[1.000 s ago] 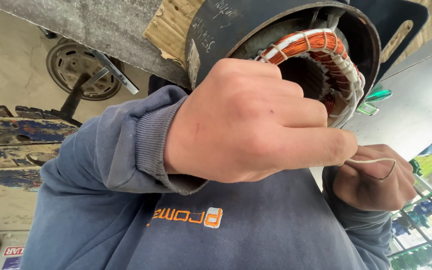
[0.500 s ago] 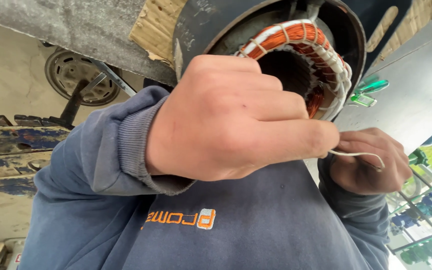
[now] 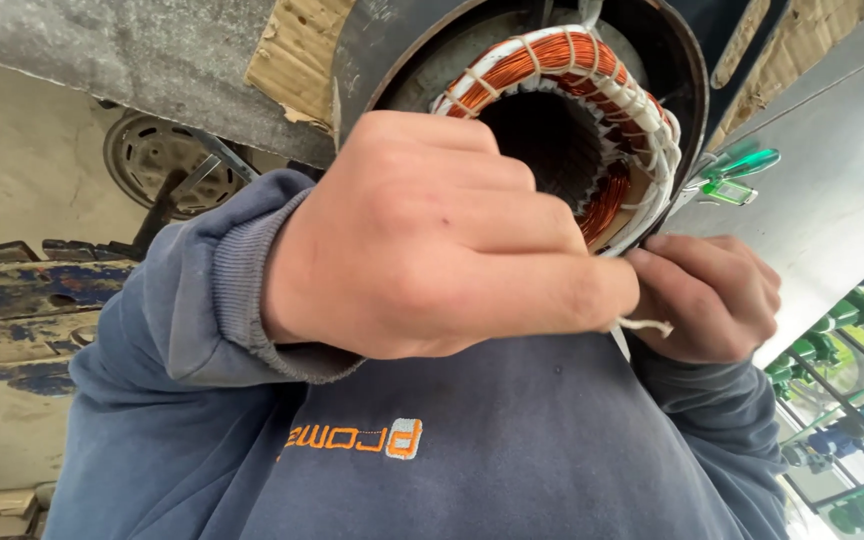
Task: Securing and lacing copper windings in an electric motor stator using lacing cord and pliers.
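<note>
**A:** Head view, centre. What does the left hand (image 3: 432,235) show?

**B:** Left hand: clenched into a fist in front of the housing (image 3: 362,60), knuckles toward the camera, forefinger stretched to the right. Blue sleeve (image 3: 202,290) pushed up at the wrist.

**A:** And the right hand (image 3: 712,295)?

**B:** Right hand: curled shut, fingertips meeting the left forefinger. The string (image 3: 644,325), white with a frayed end, sticks out between the two hands, just below the coil (image 3: 592,60). The right fingers grasp it. The left seems to pinch it too, though the fist hides the contact.

**A:** The coil itself?

**B:** Copper windings in a ring, laced with white cord, seated inside the dark round housing, directly above both hands. The cord runs down from its lower right edge toward the fingers.

**A:** Surroundings?

**B:** Cardboard (image 3: 297,55) at the housing's upper left; a wheel (image 3: 147,165) at far left; green-handled screwdrivers (image 3: 737,170) right of the housing.
</note>
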